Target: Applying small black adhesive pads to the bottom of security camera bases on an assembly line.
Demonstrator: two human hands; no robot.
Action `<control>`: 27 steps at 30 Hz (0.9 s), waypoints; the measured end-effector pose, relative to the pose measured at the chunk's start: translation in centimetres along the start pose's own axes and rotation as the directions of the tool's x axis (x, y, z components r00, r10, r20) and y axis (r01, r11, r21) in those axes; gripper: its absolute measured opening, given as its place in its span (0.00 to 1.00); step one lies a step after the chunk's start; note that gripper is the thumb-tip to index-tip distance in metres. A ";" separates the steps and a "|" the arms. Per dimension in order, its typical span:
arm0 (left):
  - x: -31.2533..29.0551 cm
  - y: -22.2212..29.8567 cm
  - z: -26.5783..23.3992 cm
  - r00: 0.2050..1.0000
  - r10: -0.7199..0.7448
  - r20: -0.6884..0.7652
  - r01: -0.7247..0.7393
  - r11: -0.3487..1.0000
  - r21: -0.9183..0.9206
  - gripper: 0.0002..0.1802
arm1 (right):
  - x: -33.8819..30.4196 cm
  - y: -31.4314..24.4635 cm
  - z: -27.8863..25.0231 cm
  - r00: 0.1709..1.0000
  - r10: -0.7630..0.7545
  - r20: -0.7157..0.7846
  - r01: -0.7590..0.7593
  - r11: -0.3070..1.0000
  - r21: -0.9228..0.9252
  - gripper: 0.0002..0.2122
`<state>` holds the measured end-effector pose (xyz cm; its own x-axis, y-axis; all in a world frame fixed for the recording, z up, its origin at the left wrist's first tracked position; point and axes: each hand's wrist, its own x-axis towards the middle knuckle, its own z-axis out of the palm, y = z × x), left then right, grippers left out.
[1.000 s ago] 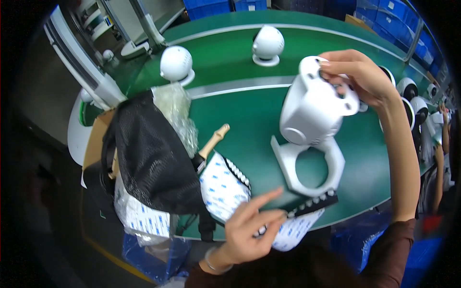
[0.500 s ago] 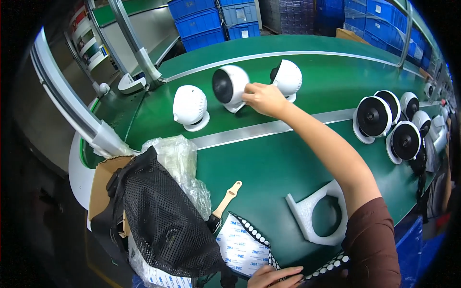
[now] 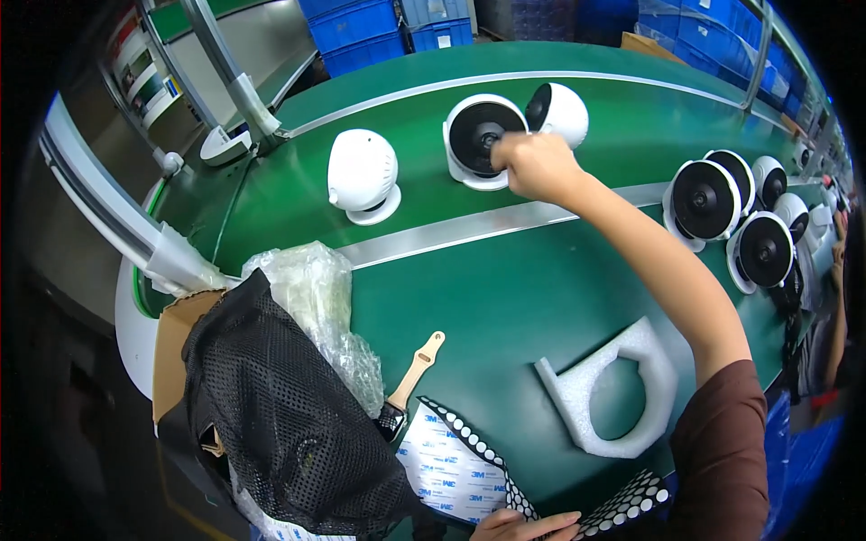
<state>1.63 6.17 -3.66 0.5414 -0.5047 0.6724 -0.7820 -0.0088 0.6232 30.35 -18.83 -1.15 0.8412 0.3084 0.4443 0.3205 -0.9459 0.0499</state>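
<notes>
My right hand [image 3: 544,169] is closed in front of a white round-headed device [image 3: 458,171] with a black circular face, like a small fan. Its fingers are curled, and the blurred fingertips overlap the right side of that face; whether they pinch anything is hidden. A similar white device [image 3: 363,176] stands to the left, its back toward me, and another [image 3: 566,114] is just behind my hand. At the lower edge, my left hand [image 3: 526,527] grips a folded sheet of round white pads [image 3: 627,505] on black, with white, blue-printed backing.
A white foam piece [image 3: 577,410] with a round hole lies on the green table [image 3: 478,298]. Left of it are a wooden-handled brush [image 3: 418,370], black mesh cloth [image 3: 289,415], clear plastic wrap [image 3: 311,288] and a cardboard box [image 3: 176,347]. More fan-like devices [image 3: 704,200] stand at right.
The middle device has turned so its black face points toward me, and it now stands nearer the rear right one. My right hand has shifted from its side to across its front.
</notes>
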 end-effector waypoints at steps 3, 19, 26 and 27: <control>0.0 0.2 -0.1 0.999 0.011 0.034 -0.011 1.000 0.017 0.13 | 2.7 0.3 1.1 0.859 0.108 -0.501 -0.132 0.991 -0.013 0.20; -0.1 0.8 0.2 0.998 -0.066 0.009 0.065 0.990 0.129 0.07 | 6.4 -9.5 2.8 0.984 0.032 -0.175 0.029 0.942 0.333 0.56; -2.0 -0.9 -0.6 0.998 -0.036 -0.047 0.041 0.993 0.112 0.07 | 7.5 -8.7 6.7 0.868 0.411 -0.278 -0.110 0.706 0.700 0.49; -1.7 -0.9 -0.9 1.000 0.007 0.024 -0.010 0.992 0.129 0.08 | 7.2 -9.2 5.3 0.857 0.479 -0.187 -0.092 0.502 0.860 0.47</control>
<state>1.72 7.83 -5.00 0.5285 -0.5254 0.6668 -0.8207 -0.1154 0.5595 35.74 -7.37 -3.20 0.7932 -0.2076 0.5725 0.4578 -0.4166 -0.7854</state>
